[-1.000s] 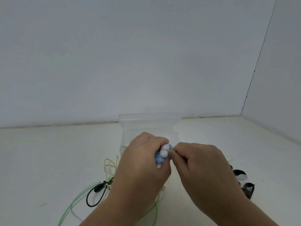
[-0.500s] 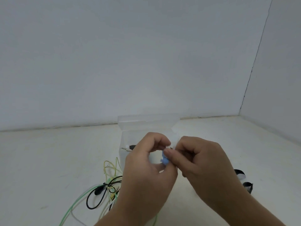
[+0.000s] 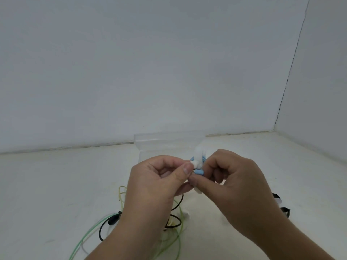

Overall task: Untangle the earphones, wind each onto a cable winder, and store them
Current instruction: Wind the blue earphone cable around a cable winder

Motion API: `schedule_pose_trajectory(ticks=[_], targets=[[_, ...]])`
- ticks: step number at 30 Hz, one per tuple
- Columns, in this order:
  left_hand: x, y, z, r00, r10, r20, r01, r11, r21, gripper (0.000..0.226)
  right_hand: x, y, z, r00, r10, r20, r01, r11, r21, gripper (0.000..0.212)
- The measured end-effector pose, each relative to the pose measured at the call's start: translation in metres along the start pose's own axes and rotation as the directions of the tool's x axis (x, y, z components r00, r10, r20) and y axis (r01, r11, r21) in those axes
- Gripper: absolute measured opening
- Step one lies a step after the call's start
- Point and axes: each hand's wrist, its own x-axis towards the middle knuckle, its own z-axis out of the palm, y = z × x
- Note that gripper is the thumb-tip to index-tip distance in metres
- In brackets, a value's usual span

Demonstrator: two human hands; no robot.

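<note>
We have lifted the blue-and-white earphone bundle (image 3: pixel 200 158) slightly, in front of the clear box (image 3: pixel 159 145). Our left hand (image 3: pixel 155 186) pinches its white earbud (image 3: pixel 194 163), our right hand (image 3: pixel 236 182) grips the bundle; tangled cables (image 3: pixel 113 219) lie near left.

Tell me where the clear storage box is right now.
In the head view the clear storage box sits at centre on the white surface, just behind the left hand and right hand, short of the back wall.
</note>
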Motion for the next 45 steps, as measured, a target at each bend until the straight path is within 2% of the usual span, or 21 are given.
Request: schedule_pose_trajectory(ticks=[2, 5, 9, 13, 15, 20, 24, 28, 30, 35, 41, 45], targets=[[0.001, 0.001, 0.000, 1.000, 0.003, -0.023, -0.003, 1.000, 0.012, 0.014, 0.001, 0.001, 0.000, 1.000, 0.014, 0.027, -0.015, 1.000, 0.026, 0.025], [0.001, 0.002, 0.000, 0.998, 0.028, -0.051, -0.027, 0.999, 0.017, 0.015, 0.001, -0.001, -0.001, 0.995, 0.050, 0.084, -0.063, 0.986, 0.155, 0.020], [0.000, 0.003, 0.001, 0.996, 0.062, -0.069, -0.059, 0.997, 0.043, 0.016, 0.001, -0.005, -0.002, 0.989, 0.116, 0.096, -0.137, 0.960, 0.245, 0.013], [-0.002, 0.002, 0.001, 0.992, 0.097, -0.084, -0.091, 0.993, 0.078, 0.014, 0.001, -0.008, -0.001, 0.969, 0.211, 0.130, -0.244, 0.906, 0.346, 0.010], [-0.004, 0.002, 0.002, 0.990, 0.111, -0.089, -0.101, 0.990, 0.103, 0.014, 0.002, -0.008, -0.001, 0.953, 0.263, 0.151, -0.301, 0.877, 0.374, 0.016], [-0.004, 0.003, 0.001, 0.987, 0.120, -0.112, -0.107, 0.987, 0.117, 0.015, 0.003, -0.004, 0.001, 0.948, 0.274, 0.161, -0.314, 0.889, 0.334, 0.021], [-0.002, 0.004, -0.001, 0.991, 0.098, -0.096, -0.092, 0.994, 0.065, 0.026, 0.004, -0.007, 0.000, 0.956, 0.232, 0.179, -0.277, 0.915, 0.293, 0.024], [0.000, 0.005, -0.003, 0.996, 0.083, -0.043, -0.082, 0.996, 0.038, 0.009, 0.005, -0.008, -0.002, 0.964, 0.206, 0.170, -0.248, 0.928, 0.280, 0.025], [0.001, 0.004, -0.006, 0.997, 0.074, -0.015, -0.073, 0.996, 0.053, 0.018, 0.005, -0.008, -0.003, 0.963, 0.206, 0.174, -0.250, 0.923, 0.291, 0.025], [0.003, 0.005, -0.009, 0.991, 0.124, 0.049, -0.130, 0.978, 0.163, 0.025, 0.004, -0.009, -0.004, 0.956, 0.212, 0.203, -0.267, 0.915, 0.302, 0.026], [0.001, 0.001, -0.008, 0.977, 0.210, 0.032, -0.208, 0.912, 0.352, 0.029, 0.004, -0.009, -0.003, 0.950, 0.225, 0.217, -0.283, 0.915, 0.288, 0.035], [0.000, -0.001, -0.007, 0.970, 0.239, 0.048, -0.238, 0.889, 0.390, 0.029, 0.003, -0.010, -0.003, 0.952, 0.228, 0.203, -0.282, 0.911, 0.300, 0.035]])
